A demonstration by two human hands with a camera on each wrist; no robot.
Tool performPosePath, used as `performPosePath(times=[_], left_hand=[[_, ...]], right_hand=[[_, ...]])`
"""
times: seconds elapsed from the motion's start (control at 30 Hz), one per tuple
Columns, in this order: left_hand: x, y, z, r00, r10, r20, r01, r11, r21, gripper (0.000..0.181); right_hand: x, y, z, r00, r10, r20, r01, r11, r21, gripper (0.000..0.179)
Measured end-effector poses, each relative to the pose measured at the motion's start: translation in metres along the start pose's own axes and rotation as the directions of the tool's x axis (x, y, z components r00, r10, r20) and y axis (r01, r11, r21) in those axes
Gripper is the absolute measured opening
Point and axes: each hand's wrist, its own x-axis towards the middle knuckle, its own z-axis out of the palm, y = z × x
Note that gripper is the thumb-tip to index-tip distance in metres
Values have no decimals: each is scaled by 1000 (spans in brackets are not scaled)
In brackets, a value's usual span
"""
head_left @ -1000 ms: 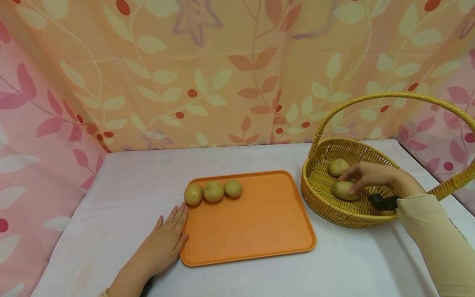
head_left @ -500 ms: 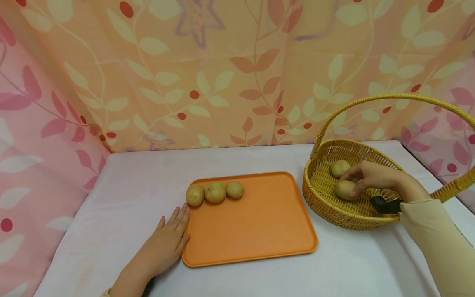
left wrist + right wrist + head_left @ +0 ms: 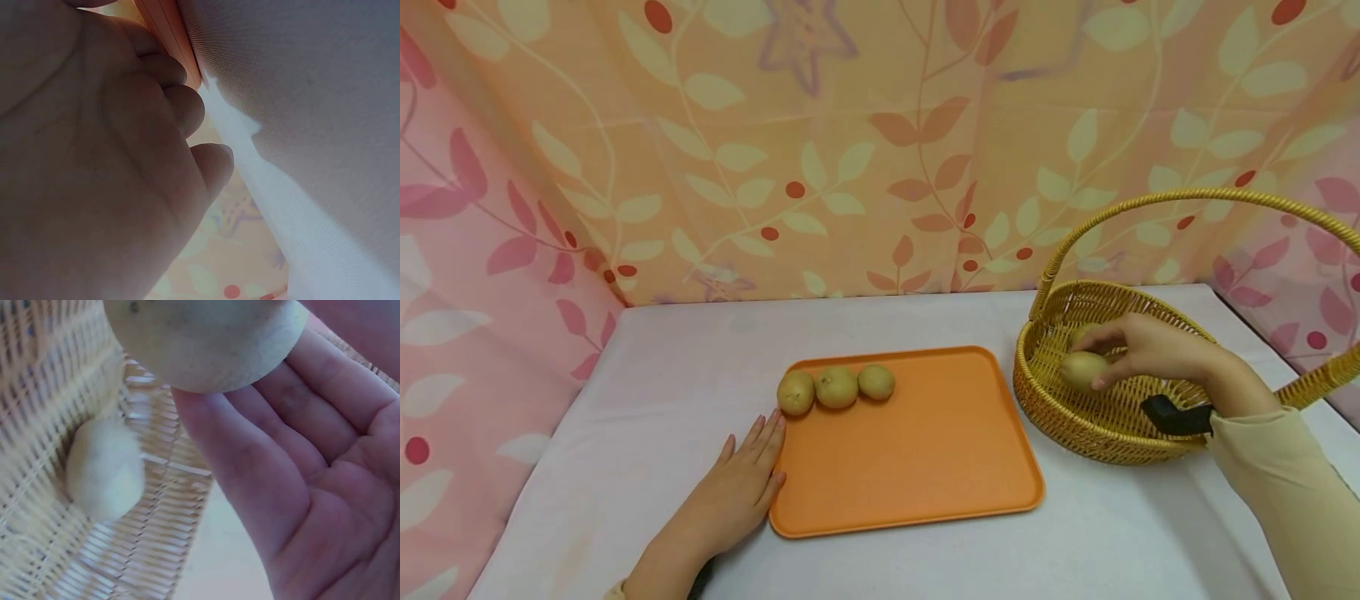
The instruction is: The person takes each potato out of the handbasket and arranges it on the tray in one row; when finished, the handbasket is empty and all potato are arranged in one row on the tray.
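Note:
In the head view my right hand (image 3: 1157,350) reaches into a yellow wicker basket (image 3: 1045,408) and grips a potato (image 3: 1081,371) between thumb and fingers. The right wrist view shows that potato (image 3: 206,344) held apart from a second potato (image 3: 105,469) lying in the basket. From the head camera the second potato (image 3: 1082,333) is partly hidden behind my right hand. My left hand (image 3: 730,492) lies with straight fingers against the left edge of an orange tray (image 3: 910,467). Three potatoes stand in a row at the tray's back left, the leftmost potato (image 3: 796,393) close to my left fingertips.
The basket's tall arched handle (image 3: 1195,196) rises over my right forearm. A black strap piece (image 3: 1176,415) sits at my right wrist above the basket rim. White cloth (image 3: 700,367) covers the table, and a patterned curtain (image 3: 850,167) stands behind it.
My right hand has lifted the potato slightly off the basket floor and shifted it a little to the left. My left hand stays at the tray's edge.

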Motion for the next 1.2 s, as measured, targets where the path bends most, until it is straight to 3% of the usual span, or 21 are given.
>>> performPosePath(times=[0.27,0.53,0.73,0.97,1.2], left_hand=[[0,-1,0,1000,-8,5,7,1000,5,60],[0,0,-2,1000,-7,12,7,1000,7,60],[1,-1,-1,1000,-2,7,2,1000,11,60],[0,0,-1,1000,0,7,0,1000,7,59],[-1,0,-1,1000,-5,7,5,1000,1,60]], right_hand=[[1,-28,-3,998,-37,-41,36,999,-19,44],[7,-51,-3,993,-114,-13,115,993,35,44],[16,-65,1,987,-161,-17,162,987,9,41],[33,-83,17,996,-54,-71,65,985,161,43],[53,-100,40,995,17,-94,14,947,322,42]])
